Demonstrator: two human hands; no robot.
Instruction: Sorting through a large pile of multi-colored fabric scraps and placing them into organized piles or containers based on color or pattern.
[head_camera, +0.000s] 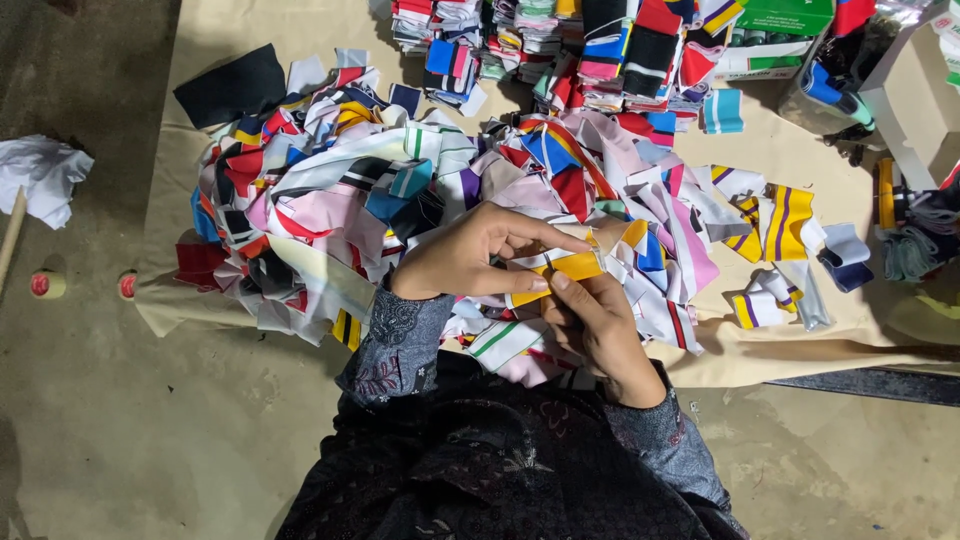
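Setting: a garment or textile workshop — work is done at floor level. A tan ground sheet (790, 150) on the bare concrete floor (100, 400) carries a heap of striped knit fabric pieces (340, 200), sorted stacks (560, 40), and cardboard boxes (915, 95) — thread spools (45, 285) lie nearby.

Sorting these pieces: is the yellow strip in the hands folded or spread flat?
Folded, apparently: the yellow strip looks doubled, pinched between left hand and right hand.

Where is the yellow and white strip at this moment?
In the head view, the strip is near the centre, held between the left hand and right hand, above the scrap pile.
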